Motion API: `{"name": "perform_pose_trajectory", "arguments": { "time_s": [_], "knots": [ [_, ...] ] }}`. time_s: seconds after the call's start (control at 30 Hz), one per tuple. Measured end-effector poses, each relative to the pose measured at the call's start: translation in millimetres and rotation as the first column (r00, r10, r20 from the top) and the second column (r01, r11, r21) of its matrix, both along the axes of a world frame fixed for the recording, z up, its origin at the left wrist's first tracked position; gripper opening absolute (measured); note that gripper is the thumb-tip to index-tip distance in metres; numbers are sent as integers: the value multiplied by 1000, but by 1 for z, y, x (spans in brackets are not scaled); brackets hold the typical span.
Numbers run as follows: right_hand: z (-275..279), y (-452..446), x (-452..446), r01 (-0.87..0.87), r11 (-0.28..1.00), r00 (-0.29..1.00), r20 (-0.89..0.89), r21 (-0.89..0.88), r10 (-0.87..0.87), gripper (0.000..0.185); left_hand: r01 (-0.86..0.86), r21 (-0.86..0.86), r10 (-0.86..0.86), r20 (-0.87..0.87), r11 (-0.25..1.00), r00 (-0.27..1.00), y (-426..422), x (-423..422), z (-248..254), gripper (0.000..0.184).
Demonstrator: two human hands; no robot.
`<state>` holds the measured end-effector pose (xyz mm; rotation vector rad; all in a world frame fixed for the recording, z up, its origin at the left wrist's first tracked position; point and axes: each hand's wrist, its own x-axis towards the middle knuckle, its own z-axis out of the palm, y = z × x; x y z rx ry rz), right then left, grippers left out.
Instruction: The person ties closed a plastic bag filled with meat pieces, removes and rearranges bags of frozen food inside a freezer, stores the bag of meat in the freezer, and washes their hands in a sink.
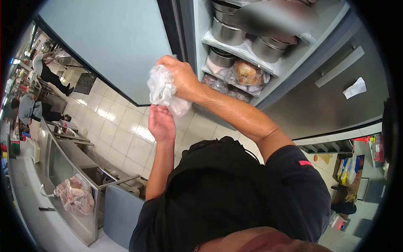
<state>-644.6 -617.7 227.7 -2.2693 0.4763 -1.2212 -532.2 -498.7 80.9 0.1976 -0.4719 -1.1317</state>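
A crumpled clear plastic bag (pixel 162 85) is gripped near its gathered part by my right hand (pixel 181 75), with the arm reaching across in front of my body. The bag's lower, fuller part (pixel 181 107) hangs below that hand; what it holds I cannot make out. My left hand (pixel 162 125) is just under the bag, palm up and cupped, its fingertips at or touching the plastic. Both hands are in front of an open refrigerator, between its pale door (pixel 113 42) and its shelves (pixel 239 51).
Metal pots (pixel 228 32) and bagged food (pixel 248 73) fill the refrigerator shelves. A closed steel door (pixel 331 80) stands at right. At left, a bag of raw meat (pixel 75 195) sits by a sink counter near a knife (pixel 46 209). Two people work farther off at left.
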Motion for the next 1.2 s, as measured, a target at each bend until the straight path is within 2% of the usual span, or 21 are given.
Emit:
{"name": "perform_pose_trajectory", "arguments": {
  "time_s": [0.03,0.07,0.13,0.17,0.2,0.23,0.3,0.37,0.5,0.53,0.6,0.63,0.67,0.73,0.83,0.9,0.97,1.03,1.1,1.17,1.2],
  "knots": [
    [4,4,-1,-65,998,996,55,25,64,23,100,-66,-105,-76,993,992,1,-7,11,38],
    [3,3,-2,-198,976,974,133,96,184,21,49,251,-14,-143,967,990,3,-20,20,47],
    [1,-1,-9,-454,869,871,306,198,385,19,187,211,-121,-290,960,949,2,-31,33,55],
    [-1,-3,-14,-504,812,849,342,296,402,18,255,186,-175,-362,949,915,2,-35,33,59],
    [-3,-6,-20,-550,741,826,380,385,416,17,209,66,-174,-347,976,921,-1,-38,32,67],
    [-13,-9,-22,-593,663,799,440,457,411,16,182,68,-152,-311,981,938,-1,-35,32,70],
    [-33,-16,-26,-665,483,744,564,569,359,14,122,71,-102,-236,990,966,2,-25,35,74],
    [-52,-17,-33,-643,482,756,596,595,273,13,73,137,-47,-187,988,981,1,-25,31,76],
    [-79,-5,-36,-694,378,650,759,613,-39,11,-4,177,7,-15,984,1000,-10,-26,34,76],
    [-99,-12,-30,-683,320,617,753,657,-229,14,-7,151,3,31,989,1000,-12,-25,34,75],
    [-118,-16,-22,-198,637,791,506,745,-345,27,-120,211,86,165,970,983,-19,-21,28,75],
    [-120,-9,-30,82,809,888,325,582,-324,39,-180,229,125,235,956,964,-22,-18,25,74],
    [-120,-2,-39,350,883,897,161,313,-412,51,-159,266,108,199,951,974,-22,-18,21,73],
    [-105,19,-54,232,942,961,95,243,-261,60,-118,330,81,121,937,989,-27,-21,16,70],
    [-100,50,-55,87,983,995,29,161,-93,77,-15,258,24,-33,966,999,-27,-28,8,66],
    [-91,70,-64,75,988,996,-55,133,-68,81,-67,313,48,69,947,996,-27,-30,5,64],
    [-100,58,-68,123,981,976,-200,150,-92,97,-128,370,65,177,920,982,-31,-31,1,62],
    [-96,59,-71,172,963,943,-317,208,-100,110,-73,334,7,195,940,981,-38,-31,-12,55],
    [-113,54,-68,224,968,928,-329,115,-175,121,-33,278,-30,220,960,975,-47,-25,-29,51],
    [-129,38,-63,216,941,967,-187,259,-171,112,-158,323,68,274,933,959,-44,-32,-31,57],
    [-135,32,-62,167,916,985,-98,364,-140,109,-258,209,163,385,943,908,-44,-43,-17,72]
  ]
}}
